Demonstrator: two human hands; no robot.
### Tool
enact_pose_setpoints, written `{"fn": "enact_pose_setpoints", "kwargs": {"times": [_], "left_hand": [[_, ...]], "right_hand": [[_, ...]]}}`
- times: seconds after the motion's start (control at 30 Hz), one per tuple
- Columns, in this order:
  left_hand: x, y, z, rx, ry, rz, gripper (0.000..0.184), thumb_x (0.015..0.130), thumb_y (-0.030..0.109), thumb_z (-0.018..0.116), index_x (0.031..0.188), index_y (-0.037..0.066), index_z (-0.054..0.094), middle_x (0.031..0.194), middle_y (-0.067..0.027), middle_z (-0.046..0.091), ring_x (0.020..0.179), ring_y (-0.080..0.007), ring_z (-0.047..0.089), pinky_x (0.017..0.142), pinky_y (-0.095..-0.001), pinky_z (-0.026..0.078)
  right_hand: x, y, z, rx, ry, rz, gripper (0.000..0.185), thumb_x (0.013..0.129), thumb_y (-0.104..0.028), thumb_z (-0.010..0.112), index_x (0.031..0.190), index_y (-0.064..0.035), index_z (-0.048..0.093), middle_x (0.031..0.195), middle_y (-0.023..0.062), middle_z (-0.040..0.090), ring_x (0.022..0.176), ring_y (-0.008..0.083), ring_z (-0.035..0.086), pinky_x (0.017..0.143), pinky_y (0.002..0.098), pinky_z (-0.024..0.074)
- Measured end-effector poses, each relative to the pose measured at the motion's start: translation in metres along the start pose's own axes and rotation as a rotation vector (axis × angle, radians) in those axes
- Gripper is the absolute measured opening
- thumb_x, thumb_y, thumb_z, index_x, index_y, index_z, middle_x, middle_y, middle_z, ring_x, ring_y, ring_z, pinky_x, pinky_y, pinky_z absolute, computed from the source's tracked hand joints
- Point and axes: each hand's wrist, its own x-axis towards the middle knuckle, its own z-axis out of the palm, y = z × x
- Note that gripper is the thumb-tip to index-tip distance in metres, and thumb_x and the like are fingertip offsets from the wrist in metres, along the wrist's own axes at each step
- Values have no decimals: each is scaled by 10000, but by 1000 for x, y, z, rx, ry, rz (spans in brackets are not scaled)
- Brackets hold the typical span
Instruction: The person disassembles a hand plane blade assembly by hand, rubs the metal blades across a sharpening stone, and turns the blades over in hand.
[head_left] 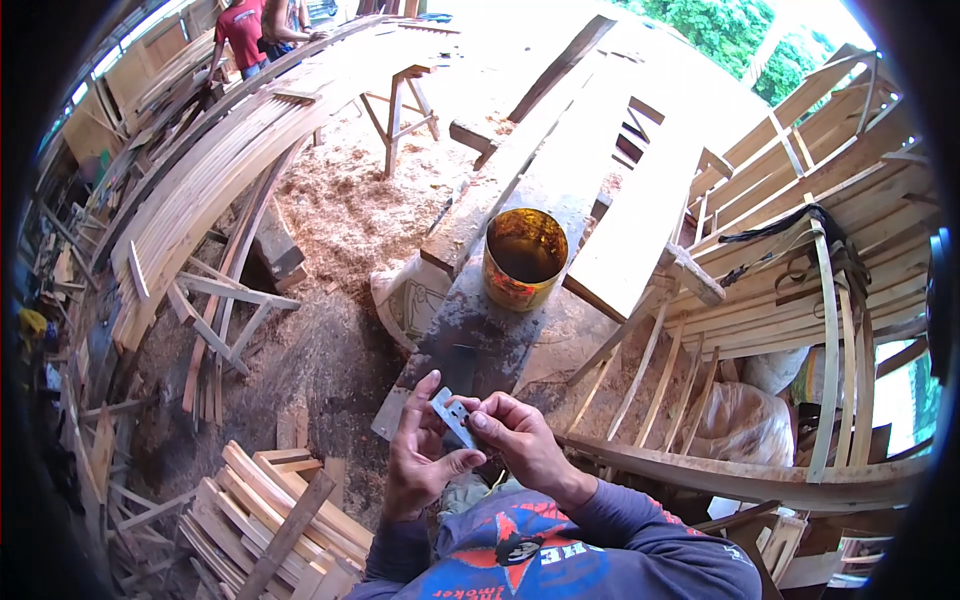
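Close to my body, a small flat grey metal plate [453, 416] with dark holes or slots is held up at a slant. My right hand [515, 432] pinches its right side between thumb and fingers. Just to the left, my left hand [418, 454] has its thumb and index finger spread apart around the plate; whether its other fingers touch the plate from behind I cannot tell. Beyond both hands, a large open can [522, 290], yellow and stained brown inside, stands upright on a dark, worn board [462, 330].
Long planks [632, 235] extend away beyond the can. On the left, stacked strips of wood [215, 190] rest on trestles [235, 300]. Wood shavings [335, 215] cover the ground. A slatted wooden frame [820, 300] stands on the right. Another person [240, 35] is at the far left.
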Motion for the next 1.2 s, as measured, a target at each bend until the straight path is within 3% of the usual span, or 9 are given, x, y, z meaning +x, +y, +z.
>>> {"fn": "enact_pose_setpoints", "kwargs": {"times": [0.17, 0.67, 0.83, 0.97, 1.13, 1.2], "left_hand": [[3, 0, 0, 42, -58, 70, 1131, 747, -15, 905, 1629, 27, 199, 1367, -168, 604, 1266, -236, 585, 1124, -392, 454], [4, -3, -4, -29, 14, -32, 1193, 721, 37, 937, 1640, 37, 176, 1383, -175, 599, 1289, -249, 572, 1133, -405, 442], [9, -3, -6, -107, 23, -6, 1098, 799, 150, 912, 1630, 27, 205, 1370, -189, 605, 1274, -244, 587, 1089, -395, 483], [13, 0, -5, -33, 116, -32, 836, 910, 94, 807, 1586, 14, 323, 1272, -174, 665, 1184, -221, 643, 1055, -361, 505], [17, -3, -6, -36, 142, -53, 824, 906, 85, 808, 1579, 12, 340, 1275, -161, 663, 1178, -207, 637, 1044, -351, 506], [19, -4, -4, -13, 256, -64, 868, 847, 164, 874, 1556, 24, 394, 1227, -178, 688, 1123, -230, 679, 1018, -384, 541]], "right_hand": [[1, 0, 1, -6, 15, -20, 173, 1047, -199, 668, 1096, -35, 641, 1015, -8, 668, 911, 52, 582, 802, 239, 486], [7, -2, 6, -17, 32, -3, 166, 1041, -215, 677, 1067, -54, 646, 923, -23, 644, 798, 40, 536, 701, 229, 439], [10, -7, 6, -61, 43, 15, 158, 1030, -209, 695, 1032, -55, 658, 907, -26, 646, 772, 31, 535, 679, 222, 439], [14, -2, 4, -36, 44, 28, 147, 1030, -199, 694, 1016, -60, 647, 977, -9, 685, 781, 31, 537, 680, 220, 444], [24, -2, -5, 18, -8, 73, 145, 1032, -190, 686, 1027, -52, 644, 1177, 49, 716, 773, 27, 521, 674, 221, 441], [34, -4, -10, 35, -47, 119, 143, 1032, -183, 685, 1033, -47, 645, 1273, 76, 704, 773, 24, 517, 671, 223, 440]]}}
